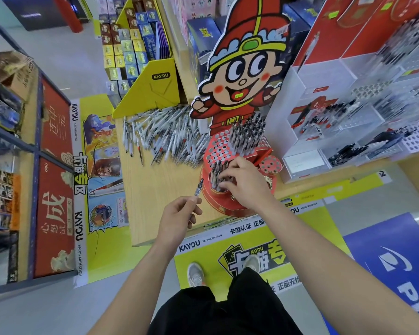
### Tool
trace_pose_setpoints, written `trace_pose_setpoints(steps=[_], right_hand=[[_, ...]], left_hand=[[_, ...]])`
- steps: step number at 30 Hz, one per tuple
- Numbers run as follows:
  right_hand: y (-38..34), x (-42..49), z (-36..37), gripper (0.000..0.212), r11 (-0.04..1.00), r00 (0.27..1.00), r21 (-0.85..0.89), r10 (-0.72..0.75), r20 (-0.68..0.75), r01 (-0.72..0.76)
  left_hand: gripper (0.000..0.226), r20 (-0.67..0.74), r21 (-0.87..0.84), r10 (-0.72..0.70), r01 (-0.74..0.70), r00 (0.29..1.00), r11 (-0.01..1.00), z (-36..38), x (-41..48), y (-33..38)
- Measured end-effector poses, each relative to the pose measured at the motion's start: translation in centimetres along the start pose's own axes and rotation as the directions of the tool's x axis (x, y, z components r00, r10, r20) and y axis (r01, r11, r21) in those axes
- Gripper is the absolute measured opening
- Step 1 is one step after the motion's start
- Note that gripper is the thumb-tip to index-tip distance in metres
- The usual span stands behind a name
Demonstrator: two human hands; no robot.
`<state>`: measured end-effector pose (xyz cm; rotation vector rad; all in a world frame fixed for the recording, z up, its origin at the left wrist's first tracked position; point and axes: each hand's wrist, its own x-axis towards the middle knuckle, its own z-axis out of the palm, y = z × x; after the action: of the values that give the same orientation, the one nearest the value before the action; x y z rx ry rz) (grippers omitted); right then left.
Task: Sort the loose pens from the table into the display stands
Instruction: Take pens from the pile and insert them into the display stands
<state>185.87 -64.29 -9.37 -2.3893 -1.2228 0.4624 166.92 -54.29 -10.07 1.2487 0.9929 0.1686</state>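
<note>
A big heap of loose white pens (165, 136) lies on the wooden table (155, 189), behind and left of a red tiered display stand (218, 151) with round holes under a cartoon cut-out. Several pens stand in its upper tier (248, 134) and lower front tier (218, 172). My left hand (179, 216) pinches one pen (198, 187), tip pointing up toward the stand. My right hand (244, 182) reaches over the lower tier, its fingers curled among the standing pens there; which pen it grips is hidden.
A yellow card display box (155, 85) stands behind the pen heap. White acrylic pen racks (348, 122) fill the table's right side. Shelves with red panels (56, 165) line the aisle on the left. My shoes (196, 274) stand on the floor below the table's front edge.
</note>
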Motion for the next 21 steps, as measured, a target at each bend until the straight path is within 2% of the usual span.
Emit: trace_pose_setpoints(steps=[7, 13, 17, 21], right_hand=[[-0.2, 0.6, 0.7, 0.021, 0.998, 1.000, -0.066, -0.018, -0.017, 0.017], [-0.4, -0.2, 0.4, 0.028, 0.999, 0.998, -0.036, 0.003, -0.067, -0.005], [-1.9, -1.7, -1.1, 0.035, 0.991, 0.981, 0.136, 0.038, -0.189, -0.012], [-3.1, -2.7, -2.2, 0.028, 0.910, 0.992, 0.414, 0.070, -0.106, -0.020]], left_hand=[[0.025, 0.005, 0.010, 0.012, -0.012, 1.000, 1.000, -0.2, 0.6, 0.1], [0.021, 0.055, 0.000, 0.048, -0.048, 0.997, 0.999, 0.3, 0.6, 0.4], [0.019, 0.108, 0.040, 0.118, -0.123, 0.987, 0.992, 1.1, 0.6, 0.6], [0.020, 0.145, 0.033, 0.160, -0.167, 0.976, 0.985, 2.7, 0.6, 1.0]])
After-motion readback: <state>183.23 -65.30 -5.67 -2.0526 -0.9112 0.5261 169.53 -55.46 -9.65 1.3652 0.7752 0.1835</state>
